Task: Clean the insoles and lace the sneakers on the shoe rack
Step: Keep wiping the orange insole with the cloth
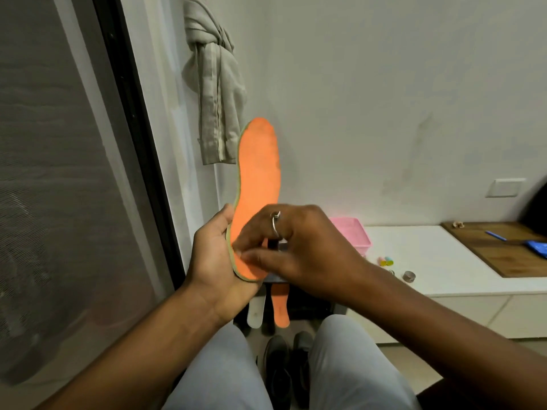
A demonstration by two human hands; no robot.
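My left hand (pixel 214 255) grips the heel end of an orange insole (pixel 259 170) and holds it upright in front of me, toe end up. My right hand (pixel 299 247), a ring on one finger, lies across the insole's lower part with its fingers curled on the orange face; whether it holds a cloth or brush I cannot tell. Below my hands a second orange insole (pixel 280 306) and a white insole (pixel 256 312) stand against the dark shoe rack (pixel 310 306). A pair of dark sneakers (pixel 288 368) sits on the floor between my knees.
A pink plastic basket (pixel 355 235) stands on a low white cabinet (pixel 429 261) at the right, with small rolls and markers near it. A wooden board (pixel 500 250) carries a blue pen. A grey knotted curtain (pixel 216 93) hangs behind. A glass door (pixel 59 173) fills the left.
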